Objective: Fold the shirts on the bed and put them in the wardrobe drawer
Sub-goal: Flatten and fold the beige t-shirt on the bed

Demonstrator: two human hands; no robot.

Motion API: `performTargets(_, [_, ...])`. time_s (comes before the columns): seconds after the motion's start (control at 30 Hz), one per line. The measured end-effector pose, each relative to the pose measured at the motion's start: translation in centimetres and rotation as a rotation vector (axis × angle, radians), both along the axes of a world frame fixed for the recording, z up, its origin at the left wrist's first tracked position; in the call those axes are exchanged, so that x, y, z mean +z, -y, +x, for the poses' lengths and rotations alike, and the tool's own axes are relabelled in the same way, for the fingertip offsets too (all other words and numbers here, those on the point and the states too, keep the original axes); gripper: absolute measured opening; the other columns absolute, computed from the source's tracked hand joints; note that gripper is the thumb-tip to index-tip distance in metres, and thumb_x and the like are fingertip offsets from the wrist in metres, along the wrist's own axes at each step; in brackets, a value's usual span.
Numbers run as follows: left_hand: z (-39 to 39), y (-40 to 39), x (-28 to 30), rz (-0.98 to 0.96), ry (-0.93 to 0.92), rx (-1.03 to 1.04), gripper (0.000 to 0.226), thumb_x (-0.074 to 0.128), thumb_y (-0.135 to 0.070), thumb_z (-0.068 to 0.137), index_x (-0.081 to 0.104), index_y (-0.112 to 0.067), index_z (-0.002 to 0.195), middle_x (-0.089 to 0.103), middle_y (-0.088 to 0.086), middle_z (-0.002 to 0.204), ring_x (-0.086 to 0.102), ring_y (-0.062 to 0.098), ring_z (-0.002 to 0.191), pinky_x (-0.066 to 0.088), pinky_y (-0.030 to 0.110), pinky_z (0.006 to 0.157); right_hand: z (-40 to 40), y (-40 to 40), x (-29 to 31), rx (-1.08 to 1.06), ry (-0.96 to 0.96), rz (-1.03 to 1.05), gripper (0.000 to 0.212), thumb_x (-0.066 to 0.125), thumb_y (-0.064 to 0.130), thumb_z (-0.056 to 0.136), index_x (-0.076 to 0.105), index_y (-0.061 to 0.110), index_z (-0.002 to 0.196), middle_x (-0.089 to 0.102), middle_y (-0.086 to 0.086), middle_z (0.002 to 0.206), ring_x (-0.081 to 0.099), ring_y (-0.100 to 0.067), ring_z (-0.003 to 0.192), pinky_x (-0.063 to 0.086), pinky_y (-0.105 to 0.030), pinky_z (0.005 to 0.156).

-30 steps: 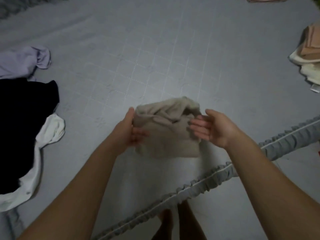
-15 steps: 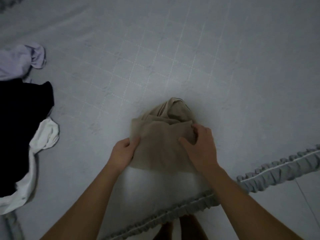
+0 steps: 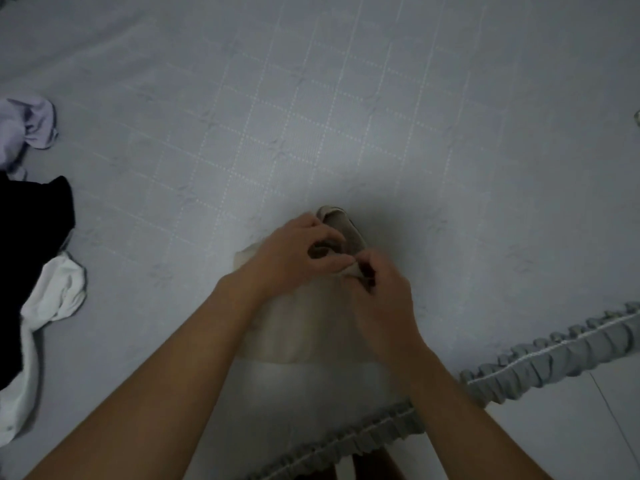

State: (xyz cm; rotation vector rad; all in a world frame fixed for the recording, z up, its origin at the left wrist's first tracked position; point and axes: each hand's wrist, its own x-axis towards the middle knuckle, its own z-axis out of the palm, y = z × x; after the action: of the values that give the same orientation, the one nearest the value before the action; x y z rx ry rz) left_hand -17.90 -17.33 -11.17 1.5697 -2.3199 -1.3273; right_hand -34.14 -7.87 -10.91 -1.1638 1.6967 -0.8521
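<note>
Hands cover much of the beige shirt (image 3: 311,327), lying folded at the bed's (image 3: 311,98) near edge. Left hand (image 3: 294,258) curls round its far folds; right hand (image 3: 377,292) pinches an edge. Black shirt (image 3: 27,258) and white shirt (image 3: 52,306) are cut off at left.

Bed (image 3: 346,98) lies open beyond; black garment (image 3: 31,237) crowds left.
</note>
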Motion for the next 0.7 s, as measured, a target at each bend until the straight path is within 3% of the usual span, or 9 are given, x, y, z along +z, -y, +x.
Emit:
performTargets(0.1, [1.7,-0.5,-0.8,0.035,0.223,-0.164,0.08,0.057,-0.088,0.06,0.053,-0.047,0.129,0.051,-0.019,0.117,0.045,0.004,0.107,0.025,0.024,0.087,-0.5,1.9,-1.1,0.031,0.002,0.078,0.006,0.062,0.016,0.091,0.061,0.022,0.092,0.06,0.011,0.08,0.053,0.008,0.074,0.037,-0.006,0.062])
performTargets(0.2, [2.2,-1.2,-1.4,-0.051,0.379,-0.253,0.056,0.068,-0.064,0.074,0.062,-0.033,0.12,0.052,-0.005,0.113,0.046,0.018,0.114,0.013,0.029,0.079,-1.2,3.3,-2.4,0.128,-0.077,0.151,0.004,0.061,0.02,0.093,0.061,0.023,0.09,0.055,0.017,0.08,0.05,0.008,0.074,0.034,-0.001,0.065])
performTargets(0.27, [1.7,-1.5,-1.2,-0.082,0.353,-0.24,0.04,0.068,-0.052,0.079,0.064,-0.029,0.111,0.046,-0.005,0.111,0.04,0.023,0.116,0.011,0.029,0.079,-1.5,4.3,-2.7,0.152,-0.126,0.105,0.008,0.062,0.018,0.092,0.066,0.024,0.097,0.054,0.02,0.086,0.049,0.002,0.081,0.034,0.0,0.072])
performTargets(0.37, [1.3,-2.1,-0.5,-0.055,0.258,-0.278,0.037,0.059,-0.05,0.073,0.063,-0.028,0.102,0.05,-0.009,0.117,0.039,0.022,0.12,0.023,0.038,0.097,-1.5,6.6,-2.8,0.251,-0.168,0.072,0.035,0.063,0.016,0.089,0.061,0.022,0.124,0.056,0.006,0.124,0.048,-0.011,0.116,0.037,-0.019,0.101])
performTargets(0.4, [1.2,-2.4,-0.1,-0.01,0.239,-0.287,0.033,0.056,-0.05,0.071,0.059,-0.03,0.096,0.055,-0.012,0.108,0.046,0.019,0.115,0.026,0.042,0.102,-1.4,7.5,-2.8,0.326,-0.198,0.078,0.046,0.064,0.016,0.088,0.056,0.022,0.134,0.051,0.001,0.138,0.043,-0.016,0.128,0.033,-0.027,0.11])
performTargets(0.47, [0.8,-3.1,0.5,0.096,0.228,-0.282,0.027,0.057,-0.053,0.073,0.046,-0.033,0.089,0.057,-0.015,0.087,0.055,0.014,0.093,0.028,0.041,0.102,-1.2,9.1,-2.7,0.462,-0.239,0.113,0.062,0.068,0.019,0.087,0.045,0.02,0.145,0.046,-0.003,0.147,0.04,-0.022,0.135,0.03,-0.035,0.114])
performTargets(0.53, [0.5,-3.5,0.7,0.189,0.26,-0.248,0.04,0.064,-0.057,0.075,0.044,-0.032,0.1,0.06,-0.013,0.091,0.055,0.014,0.089,0.026,0.037,0.099,-0.8,10.2,-2.7,0.547,-0.246,0.184,0.064,0.07,0.023,0.088,0.044,0.019,0.146,0.052,-0.006,0.142,0.046,-0.025,0.13,0.036,-0.035,0.108])
performTargets(0.6, [0.0,-3.2,0.8,0.232,0.337,-0.237,0.048,0.066,-0.055,0.079,0.05,-0.027,0.115,0.062,-0.009,0.105,0.056,0.017,0.101,0.023,0.038,0.105,-0.7,10.6,-2.6,0.607,-0.357,0.184,0.039,0.066,0.024,0.09,0.059,0.015,0.127,0.06,-0.008,0.119,0.054,-0.027,0.113,0.039,-0.03,0.089])
performTargets(0.7, [-0.4,-2.6,1.4,0.136,0.359,-0.304,0.029,0.062,-0.049,0.086,0.066,-0.027,0.104,0.056,-0.01,0.1,0.051,0.016,0.11,0.021,0.039,0.106,-1.1,10.1,-2.4,0.604,-0.404,0.08,0.008,0.058,0.02,0.093,0.062,0.014,0.094,0.051,-0.001,0.088,0.052,-0.02,0.086,0.031,-0.027,0.071])
